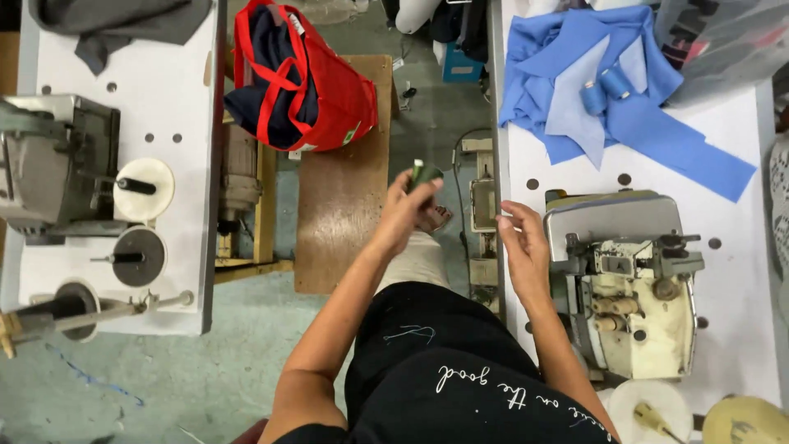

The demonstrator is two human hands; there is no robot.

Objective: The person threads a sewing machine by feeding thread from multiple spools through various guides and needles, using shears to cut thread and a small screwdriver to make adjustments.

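The left hand (404,210) holds a small dark green thread spool (423,173), fingers clamped around its lower part. It is a short cylinder with a pale end showing at the top; its long axis runs roughly upright, tilted slightly left, pale end pointing far. It sits above the gap between the 2 desks, in front of a wooden board (341,197). The right hand (522,251) rests at the near edge of the white desk (740,247), fingers loosely apart, just beside a cream sewing machine (633,288).

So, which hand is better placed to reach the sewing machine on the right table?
Probably the right hand: it is beside the machine. The left hand is farther away, holding a green spool.
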